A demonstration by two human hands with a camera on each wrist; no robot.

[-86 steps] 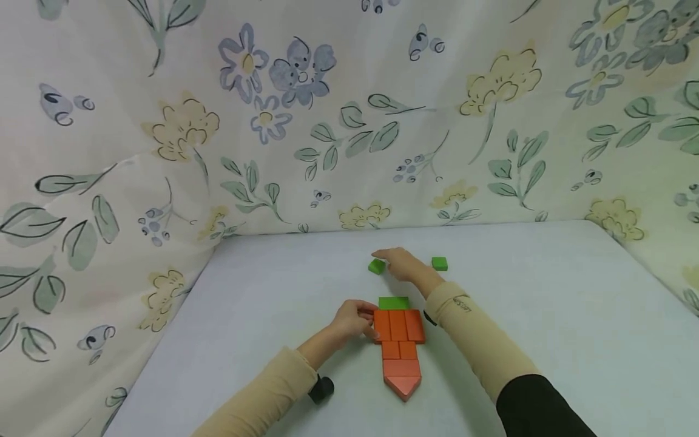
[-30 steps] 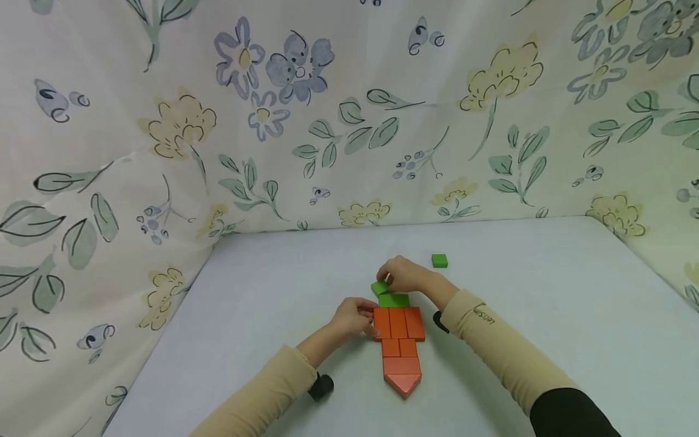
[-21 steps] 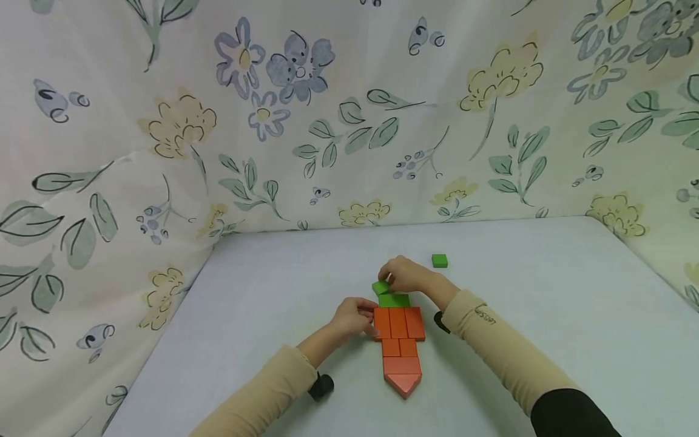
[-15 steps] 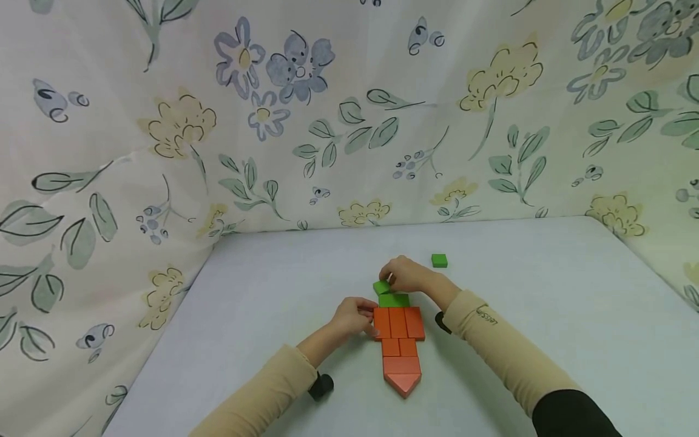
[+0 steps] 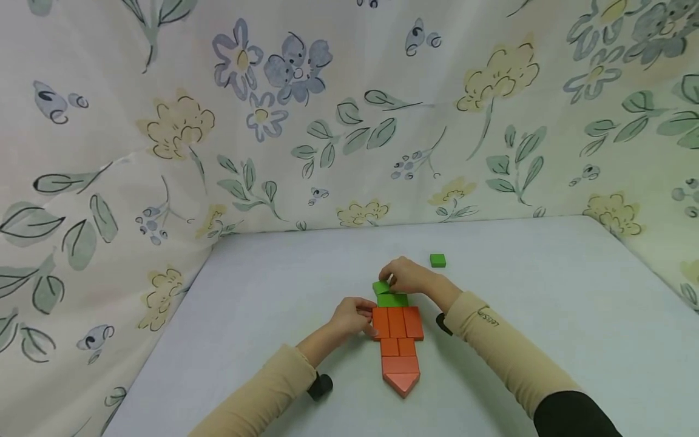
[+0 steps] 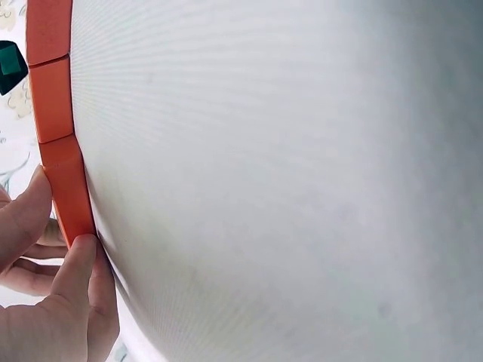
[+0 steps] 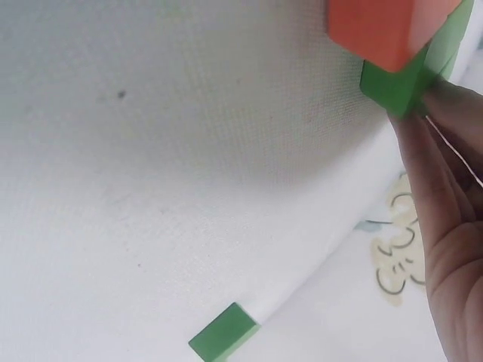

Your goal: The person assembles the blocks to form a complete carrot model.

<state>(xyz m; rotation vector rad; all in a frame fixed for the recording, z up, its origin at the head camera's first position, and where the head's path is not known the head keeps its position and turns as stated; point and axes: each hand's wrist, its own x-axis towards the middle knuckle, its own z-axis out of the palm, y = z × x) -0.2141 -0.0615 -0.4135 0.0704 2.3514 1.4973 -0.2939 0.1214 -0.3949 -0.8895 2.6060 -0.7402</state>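
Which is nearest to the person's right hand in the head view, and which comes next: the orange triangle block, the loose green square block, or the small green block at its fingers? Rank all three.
1. Small green block: pinched by the right hand, at its left.
2. Loose green square block: apart, beyond the hand to the right.
3. Orange triangle block: bottom tip of the figure, closest to the person.

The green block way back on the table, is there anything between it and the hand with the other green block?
No. In the head view only bare table separates the lone green block from the right hand.
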